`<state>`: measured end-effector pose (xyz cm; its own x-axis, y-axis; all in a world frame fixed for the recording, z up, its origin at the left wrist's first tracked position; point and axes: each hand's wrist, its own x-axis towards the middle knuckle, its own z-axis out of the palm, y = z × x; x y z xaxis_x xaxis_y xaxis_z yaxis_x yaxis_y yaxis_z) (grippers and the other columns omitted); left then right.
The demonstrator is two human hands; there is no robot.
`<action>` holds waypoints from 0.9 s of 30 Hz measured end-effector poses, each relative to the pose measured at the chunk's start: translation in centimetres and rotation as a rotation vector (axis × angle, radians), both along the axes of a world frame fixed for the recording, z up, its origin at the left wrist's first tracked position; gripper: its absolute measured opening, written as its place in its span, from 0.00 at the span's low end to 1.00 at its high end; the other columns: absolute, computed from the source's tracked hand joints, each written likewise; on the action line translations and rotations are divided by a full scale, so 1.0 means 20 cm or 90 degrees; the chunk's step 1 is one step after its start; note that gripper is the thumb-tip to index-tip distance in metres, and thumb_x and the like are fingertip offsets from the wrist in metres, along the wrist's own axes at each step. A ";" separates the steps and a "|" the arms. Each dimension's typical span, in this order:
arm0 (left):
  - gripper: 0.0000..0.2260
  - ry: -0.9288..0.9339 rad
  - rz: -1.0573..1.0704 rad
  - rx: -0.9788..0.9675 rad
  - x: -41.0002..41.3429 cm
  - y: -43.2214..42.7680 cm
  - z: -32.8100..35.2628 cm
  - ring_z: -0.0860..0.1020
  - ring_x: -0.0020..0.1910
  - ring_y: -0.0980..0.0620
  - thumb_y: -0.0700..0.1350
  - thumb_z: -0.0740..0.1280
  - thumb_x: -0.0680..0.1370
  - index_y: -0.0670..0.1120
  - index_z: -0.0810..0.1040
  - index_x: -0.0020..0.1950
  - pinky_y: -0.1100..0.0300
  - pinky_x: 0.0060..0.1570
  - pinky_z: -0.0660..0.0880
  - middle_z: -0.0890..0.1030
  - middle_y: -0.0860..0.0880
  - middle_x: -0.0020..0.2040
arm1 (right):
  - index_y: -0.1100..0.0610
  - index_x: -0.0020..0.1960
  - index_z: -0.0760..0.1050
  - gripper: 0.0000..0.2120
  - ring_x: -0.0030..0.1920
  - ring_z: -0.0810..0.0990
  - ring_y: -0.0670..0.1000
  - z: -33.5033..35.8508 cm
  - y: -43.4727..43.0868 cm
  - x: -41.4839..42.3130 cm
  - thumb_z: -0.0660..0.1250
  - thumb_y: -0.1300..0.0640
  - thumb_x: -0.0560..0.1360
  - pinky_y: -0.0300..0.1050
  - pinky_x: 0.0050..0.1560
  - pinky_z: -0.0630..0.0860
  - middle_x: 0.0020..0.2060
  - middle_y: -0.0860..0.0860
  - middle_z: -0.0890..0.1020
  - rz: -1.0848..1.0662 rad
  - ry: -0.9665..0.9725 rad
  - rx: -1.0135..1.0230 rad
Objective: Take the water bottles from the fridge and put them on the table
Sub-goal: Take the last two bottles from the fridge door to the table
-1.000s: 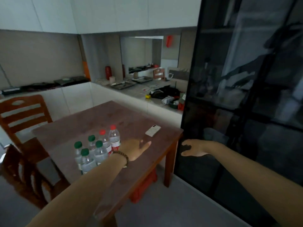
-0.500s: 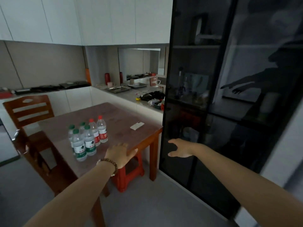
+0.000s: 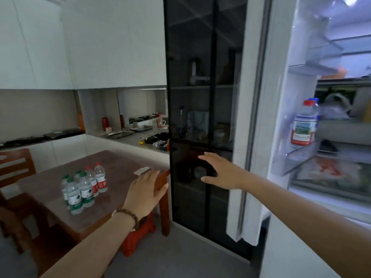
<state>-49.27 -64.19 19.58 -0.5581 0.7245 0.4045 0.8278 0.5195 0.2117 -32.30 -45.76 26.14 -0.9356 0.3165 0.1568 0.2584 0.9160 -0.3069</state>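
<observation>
Several water bottles (image 3: 84, 187) with green and red caps stand grouped on the brown wooden table (image 3: 120, 173) at the left. The fridge (image 3: 329, 109) at the right is open and lit. A red-capped water bottle (image 3: 304, 125) stands in its door shelf, with a blue-capped one behind it. My left hand (image 3: 145, 192) hovers open near the table's right corner, a bead bracelet on the wrist. My right hand (image 3: 220, 171) is stretched out open in front of the dark glass cabinet, left of the fridge. Neither hand holds anything.
A dark glass-door cabinet (image 3: 200, 117) stands between table and fridge. A white phone (image 3: 142, 170) lies on the table. A red stool (image 3: 140, 235) sits under the table, a wooden chair (image 3: 16, 167) at the far left. A cluttered counter (image 3: 136, 137) runs behind.
My view has swung right, bringing the open fridge into sight. Both hands have drifted right, away from the bottles on the table. They hold nothing throughout.
</observation>
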 end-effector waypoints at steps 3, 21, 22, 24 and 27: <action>0.26 0.007 -0.048 0.026 0.23 0.09 0.07 0.61 0.73 0.52 0.60 0.54 0.78 0.50 0.60 0.74 0.55 0.70 0.58 0.64 0.51 0.73 | 0.47 0.76 0.51 0.33 0.76 0.54 0.51 0.05 0.03 0.31 0.63 0.46 0.76 0.49 0.74 0.57 0.77 0.47 0.51 -0.034 0.043 0.028; 0.26 0.170 -0.176 0.145 1.51 1.50 0.49 0.70 0.67 0.46 0.59 0.56 0.76 0.45 0.69 0.69 0.54 0.67 0.63 0.72 0.46 0.68 | 0.47 0.75 0.54 0.33 0.68 0.69 0.52 0.31 1.37 1.88 0.66 0.47 0.75 0.47 0.64 0.71 0.75 0.46 0.56 -0.241 0.098 0.109; 0.25 0.156 -0.168 0.144 1.54 1.55 0.49 0.68 0.69 0.47 0.58 0.58 0.77 0.46 0.67 0.70 0.54 0.68 0.61 0.70 0.46 0.70 | 0.47 0.75 0.54 0.33 0.69 0.68 0.52 0.31 1.44 1.91 0.66 0.47 0.75 0.47 0.64 0.69 0.75 0.46 0.56 -0.240 0.101 0.100; 0.25 0.140 -0.148 0.144 1.57 1.66 0.53 0.66 0.69 0.47 0.56 0.60 0.78 0.46 0.64 0.72 0.55 0.68 0.60 0.69 0.46 0.71 | 0.47 0.75 0.54 0.33 0.71 0.65 0.52 0.30 1.57 1.93 0.66 0.46 0.74 0.46 0.66 0.67 0.76 0.46 0.55 -0.229 0.097 0.092; 0.26 0.080 -0.102 0.169 1.55 1.83 0.59 0.67 0.68 0.47 0.57 0.61 0.77 0.47 0.63 0.72 0.53 0.65 0.65 0.68 0.47 0.71 | 0.47 0.75 0.54 0.34 0.71 0.65 0.51 0.30 1.74 1.89 0.65 0.45 0.74 0.44 0.66 0.66 0.76 0.46 0.55 -0.211 0.115 0.066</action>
